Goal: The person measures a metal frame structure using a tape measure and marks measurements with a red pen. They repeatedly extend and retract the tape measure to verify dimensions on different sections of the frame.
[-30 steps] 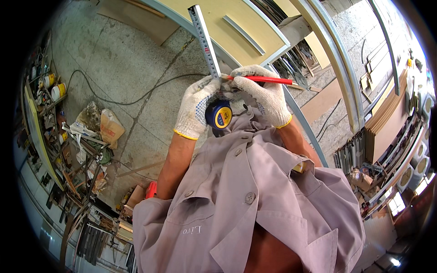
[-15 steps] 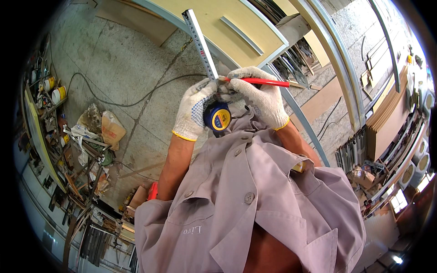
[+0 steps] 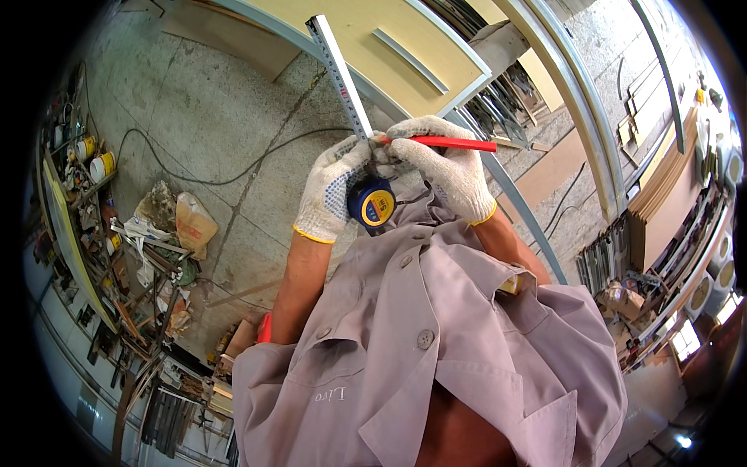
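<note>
A blue tape measure with a yellow disc sits under my left hand, whose gloved fingers are closed about it. Its marked blade stretches up and away past the fingers, its right side bright silver; I cannot tell whether a separate strip lies along it. My right hand, also in a white knit glove with a yellow cuff, pinches a red carpenter's pencil. The pencil points left, its tip close beside the blade near my left fingertips. Both hands are close together in front of my grey shirt.
Beyond my hands stands a pale yellow panel with a metal edge and a strip on it. Metal rails curve past at the right, near stacked brown boards. A black cable crosses the concrete floor; scraps and bags lie left.
The blade's far end has shifted slightly left, and the tape measure case has turned a little. Both hands keep their hold, almost in the same place.
</note>
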Tool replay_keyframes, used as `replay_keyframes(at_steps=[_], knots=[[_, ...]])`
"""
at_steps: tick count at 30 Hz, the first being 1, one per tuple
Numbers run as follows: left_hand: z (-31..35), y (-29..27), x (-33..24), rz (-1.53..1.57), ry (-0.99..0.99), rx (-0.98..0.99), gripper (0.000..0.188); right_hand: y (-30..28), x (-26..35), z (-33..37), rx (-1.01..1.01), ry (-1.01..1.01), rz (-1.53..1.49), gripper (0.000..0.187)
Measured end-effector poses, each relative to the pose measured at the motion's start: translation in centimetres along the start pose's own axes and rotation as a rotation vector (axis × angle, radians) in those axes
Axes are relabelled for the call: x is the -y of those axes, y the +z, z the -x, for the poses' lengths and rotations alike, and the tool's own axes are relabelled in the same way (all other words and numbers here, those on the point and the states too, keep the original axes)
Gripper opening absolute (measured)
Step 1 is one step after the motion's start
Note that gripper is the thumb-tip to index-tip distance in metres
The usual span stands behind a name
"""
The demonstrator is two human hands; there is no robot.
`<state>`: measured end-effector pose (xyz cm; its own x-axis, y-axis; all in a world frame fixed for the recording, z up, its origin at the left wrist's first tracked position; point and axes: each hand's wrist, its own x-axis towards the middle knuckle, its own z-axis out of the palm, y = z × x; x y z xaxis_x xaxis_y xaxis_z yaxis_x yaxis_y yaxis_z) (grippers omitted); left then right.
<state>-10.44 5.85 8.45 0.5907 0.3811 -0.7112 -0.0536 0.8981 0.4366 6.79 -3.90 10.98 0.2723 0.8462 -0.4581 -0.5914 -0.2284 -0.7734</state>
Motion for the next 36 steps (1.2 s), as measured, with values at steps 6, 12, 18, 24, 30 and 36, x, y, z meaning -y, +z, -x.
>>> replay_keyframes(at_steps=[6, 12, 18, 24, 30, 36], knots=[[0.0, -0.3, -0.4, -0.024, -0.004, -0.015, 0.028, 0.3, 0.3, -0.2, -0.005, -0.001, 0.057, 0.023], [-0.3, -0.8, -0.7, -0.016, -0.005, 0.011, 0.031, 0.4, -0.3, -0.5, 0.002, -0.02, 0.045, 0.023], [-0.3, -1.2, -1.0, -0.025, -0.008, 0.035, 0.027, 1.0, -0.3, -0.8, -0.028, -0.021, -0.003, 0.022], [-0.6, -2.0, -1.3, -0.055, -0.02, 0.006, 0.031, 1.2, -0.6, -1.3, -0.066, -0.014, 0.148, 0.021], [-0.8, -2.3, -1.5, 0.029, -0.059, 0.025, 0.029, 2.1, -0.7, -1.5, -0.151, 0.034, 0.089, 0.019], [-1.3, -3.7, -1.1, 0.219, -0.08, 0.205, 0.031, 0.6, -1.0, -1.9, -0.264, -0.215, 0.081, 0.023]])
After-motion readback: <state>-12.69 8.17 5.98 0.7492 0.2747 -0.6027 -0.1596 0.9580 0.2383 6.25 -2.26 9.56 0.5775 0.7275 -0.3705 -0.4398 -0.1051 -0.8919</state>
